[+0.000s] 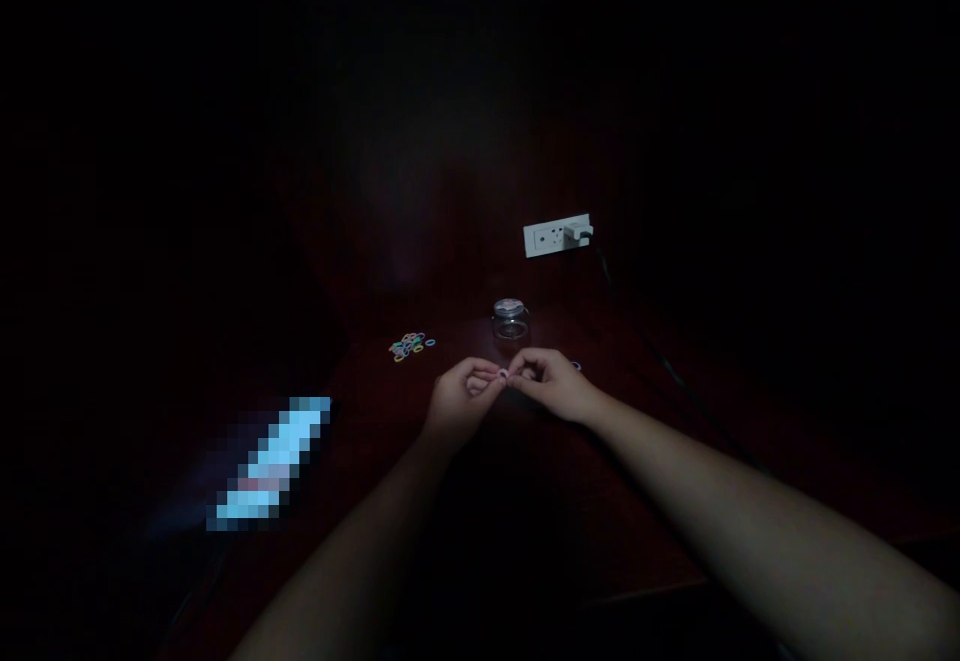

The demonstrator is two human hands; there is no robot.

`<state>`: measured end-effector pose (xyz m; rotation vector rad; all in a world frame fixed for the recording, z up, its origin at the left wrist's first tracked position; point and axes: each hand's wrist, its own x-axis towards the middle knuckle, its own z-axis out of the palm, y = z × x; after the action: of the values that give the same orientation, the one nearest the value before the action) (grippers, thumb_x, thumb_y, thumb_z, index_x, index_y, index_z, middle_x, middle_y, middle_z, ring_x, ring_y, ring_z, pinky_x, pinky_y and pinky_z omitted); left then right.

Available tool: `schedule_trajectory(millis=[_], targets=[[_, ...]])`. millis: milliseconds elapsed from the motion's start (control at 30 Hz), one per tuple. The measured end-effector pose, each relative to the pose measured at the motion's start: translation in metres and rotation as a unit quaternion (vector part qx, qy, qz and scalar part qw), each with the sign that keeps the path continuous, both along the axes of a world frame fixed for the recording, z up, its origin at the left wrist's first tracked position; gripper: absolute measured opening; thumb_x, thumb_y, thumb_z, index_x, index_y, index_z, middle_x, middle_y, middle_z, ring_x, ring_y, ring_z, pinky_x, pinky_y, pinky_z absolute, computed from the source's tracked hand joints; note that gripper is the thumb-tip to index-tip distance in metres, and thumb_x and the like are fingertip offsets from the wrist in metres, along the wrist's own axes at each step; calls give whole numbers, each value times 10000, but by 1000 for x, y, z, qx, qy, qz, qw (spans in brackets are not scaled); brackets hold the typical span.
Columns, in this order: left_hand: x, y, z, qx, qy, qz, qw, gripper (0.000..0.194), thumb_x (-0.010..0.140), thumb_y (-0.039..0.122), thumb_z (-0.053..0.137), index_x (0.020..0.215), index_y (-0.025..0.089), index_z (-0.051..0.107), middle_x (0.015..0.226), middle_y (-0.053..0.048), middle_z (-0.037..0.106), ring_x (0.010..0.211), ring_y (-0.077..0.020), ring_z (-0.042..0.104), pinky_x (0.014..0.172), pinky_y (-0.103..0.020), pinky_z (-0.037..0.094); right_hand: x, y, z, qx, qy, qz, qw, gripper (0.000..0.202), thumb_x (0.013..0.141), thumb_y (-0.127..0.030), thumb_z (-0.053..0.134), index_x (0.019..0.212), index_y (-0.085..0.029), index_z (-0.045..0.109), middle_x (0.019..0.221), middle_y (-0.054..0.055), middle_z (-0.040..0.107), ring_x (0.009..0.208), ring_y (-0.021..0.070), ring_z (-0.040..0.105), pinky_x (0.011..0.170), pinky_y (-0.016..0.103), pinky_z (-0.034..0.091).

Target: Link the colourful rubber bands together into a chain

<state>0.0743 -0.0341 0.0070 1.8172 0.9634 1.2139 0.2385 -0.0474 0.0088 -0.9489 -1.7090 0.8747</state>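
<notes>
Fingertips of my left hand (466, 393) and my right hand (553, 383) meet at a small pale hair tie (503, 374). Both hands are closed in a pinch on it, one from each side. Left of them lies a loose pile of small coloured hair ties (409, 346). Another light ring (575, 366) shows partly behind my right hand. Just beyond my hands a clear jar (511, 325) stands upright with its lid on; its contents are too dark to make out.
A lit screen (274, 461), pixelated, lies at the left. On the back wall is a white socket panel (556, 236) with a plug (577, 233) in it. A dark cable (670, 369) runs down along the right of the dark red tabletop (570, 531).
</notes>
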Motion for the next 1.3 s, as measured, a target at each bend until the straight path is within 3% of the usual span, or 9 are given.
schedule_trajectory(millis=[267,533,767,1033,1300], targets=[[-1,-5,2,1,31,-38,999,182,715,313,602,780,151,553,590,17,547,506,-67,499,455,-158,386,1,1,0,-2,34,-13,999,174,713,-309,582,701,-148,517,488,-61,393,437,51,303,413,184,224],[-2,-1,-1,-7,8,-58,998,151,750,288,561,792,151,512,730,-38,624,660,-111,587,601,-214,453,1,4,0,0,56,-15,998,109,682,-219,574,706,-156,488,562,-41,464,468,55,365,435,183,264],[-3,-1,-1,14,23,-24,999,144,730,277,577,774,150,528,668,-17,597,595,-92,549,539,-190,424,-1,3,2,-19,72,-11,997,114,670,-203,587,709,-152,494,570,-36,487,476,56,388,430,177,277],[-3,-1,-2,42,37,-45,997,217,695,172,584,907,166,539,785,-33,633,631,-82,565,514,-158,398,-3,1,2,-37,86,-12,996,144,662,-245,607,704,-155,503,555,-42,487,454,58,390,427,185,286],[-4,0,0,82,63,-16,995,136,687,231,626,800,157,628,825,-58,650,671,-112,586,539,-190,437,-2,3,0,-34,78,-20,996,118,660,-218,597,697,-154,506,550,-40,496,457,58,393,430,182,279]])
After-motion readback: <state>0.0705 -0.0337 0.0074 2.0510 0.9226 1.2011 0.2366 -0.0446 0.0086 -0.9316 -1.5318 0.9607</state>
